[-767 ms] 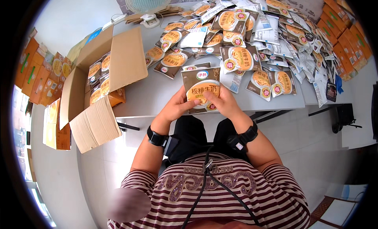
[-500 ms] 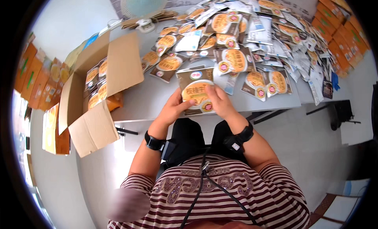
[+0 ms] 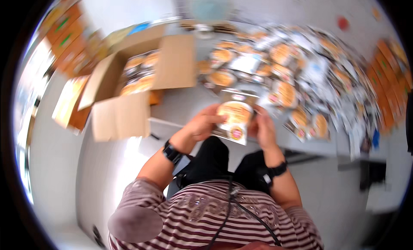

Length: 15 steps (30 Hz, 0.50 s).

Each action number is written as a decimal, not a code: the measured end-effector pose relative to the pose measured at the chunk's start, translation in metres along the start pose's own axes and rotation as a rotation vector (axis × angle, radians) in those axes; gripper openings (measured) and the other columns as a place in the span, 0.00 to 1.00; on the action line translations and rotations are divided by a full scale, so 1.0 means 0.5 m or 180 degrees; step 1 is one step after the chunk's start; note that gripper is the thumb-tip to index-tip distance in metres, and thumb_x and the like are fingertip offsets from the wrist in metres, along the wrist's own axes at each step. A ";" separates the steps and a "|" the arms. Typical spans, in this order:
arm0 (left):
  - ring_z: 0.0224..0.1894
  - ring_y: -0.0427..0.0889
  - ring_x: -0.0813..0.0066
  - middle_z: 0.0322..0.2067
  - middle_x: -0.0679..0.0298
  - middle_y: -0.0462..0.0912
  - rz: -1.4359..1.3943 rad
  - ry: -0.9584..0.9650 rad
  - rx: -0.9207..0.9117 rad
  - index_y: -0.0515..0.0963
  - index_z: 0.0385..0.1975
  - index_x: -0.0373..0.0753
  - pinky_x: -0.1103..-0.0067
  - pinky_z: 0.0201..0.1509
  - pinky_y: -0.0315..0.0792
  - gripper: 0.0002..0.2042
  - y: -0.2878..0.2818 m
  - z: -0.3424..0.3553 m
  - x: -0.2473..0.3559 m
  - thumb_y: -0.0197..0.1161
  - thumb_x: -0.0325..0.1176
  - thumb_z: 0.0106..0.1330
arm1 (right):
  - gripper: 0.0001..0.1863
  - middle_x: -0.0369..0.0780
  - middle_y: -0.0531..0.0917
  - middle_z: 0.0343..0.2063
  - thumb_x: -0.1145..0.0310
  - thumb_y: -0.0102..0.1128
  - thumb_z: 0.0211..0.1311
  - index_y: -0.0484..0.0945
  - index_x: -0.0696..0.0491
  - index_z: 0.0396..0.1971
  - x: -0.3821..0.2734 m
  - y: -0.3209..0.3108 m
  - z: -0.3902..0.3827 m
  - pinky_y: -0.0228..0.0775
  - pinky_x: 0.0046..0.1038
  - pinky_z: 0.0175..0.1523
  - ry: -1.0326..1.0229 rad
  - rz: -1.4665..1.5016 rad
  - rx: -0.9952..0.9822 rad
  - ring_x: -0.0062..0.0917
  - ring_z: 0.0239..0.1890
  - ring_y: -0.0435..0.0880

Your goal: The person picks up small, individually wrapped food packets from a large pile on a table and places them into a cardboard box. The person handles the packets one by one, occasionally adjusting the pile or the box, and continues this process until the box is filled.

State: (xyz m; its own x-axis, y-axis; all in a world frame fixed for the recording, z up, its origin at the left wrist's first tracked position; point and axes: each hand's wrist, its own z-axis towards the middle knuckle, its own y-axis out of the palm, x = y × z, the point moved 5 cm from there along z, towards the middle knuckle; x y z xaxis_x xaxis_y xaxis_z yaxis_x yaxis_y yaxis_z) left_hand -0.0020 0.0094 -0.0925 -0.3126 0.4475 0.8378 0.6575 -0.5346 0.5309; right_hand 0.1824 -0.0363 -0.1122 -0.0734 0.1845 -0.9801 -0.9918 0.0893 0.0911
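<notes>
A brown and white pouch with an orange bowl picture [image 3: 233, 116] is held up tilted at the table's front edge, its print blurred. My left hand [image 3: 208, 121] is closed on its left side, thumb over the front. My right hand [image 3: 260, 123] grips its right edge, with the fingers partly hidden behind it. An open cardboard box [image 3: 174, 60] with similar pouches in it stands at the left. A large loose heap of pouches [image 3: 284, 93], brown and white ones mixed, covers the back and right of the table.
Stacked orange cartons [image 3: 64, 35] line the left, and more [image 3: 383, 86] the right. Another carton [image 3: 69, 103] stands beside the open box. A fan [image 3: 210, 9] is at the back, near flat cardboard [image 3: 223, 27]. My knees [image 3: 215, 155] are under the table's edge.
The view has swung left and blurred, shifting the scene right and down. The pouch in my hands has tilted clockwise, and my right thumb has left its front for the right edge.
</notes>
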 end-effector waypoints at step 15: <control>0.44 0.80 0.64 0.43 0.53 0.76 0.0585 0.1338 0.1705 0.66 0.48 0.30 0.68 0.50 0.76 0.14 -0.252 -0.281 0.489 0.54 0.26 0.63 | 0.26 0.41 0.79 0.22 0.54 0.34 0.70 0.64 0.61 0.54 -0.018 0.003 0.002 0.64 0.17 0.25 0.0156 0.0761 -0.0014 0.21 0.20 0.77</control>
State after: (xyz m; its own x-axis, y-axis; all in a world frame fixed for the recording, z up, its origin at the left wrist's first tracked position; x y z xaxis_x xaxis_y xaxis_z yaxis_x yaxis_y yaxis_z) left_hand -0.2575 0.0855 0.0634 -0.3315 0.0111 0.9434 0.9383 -0.1002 0.3309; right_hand 0.1814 -0.0369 -0.1029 -0.3109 0.1522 -0.9382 -0.9461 0.0444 0.3208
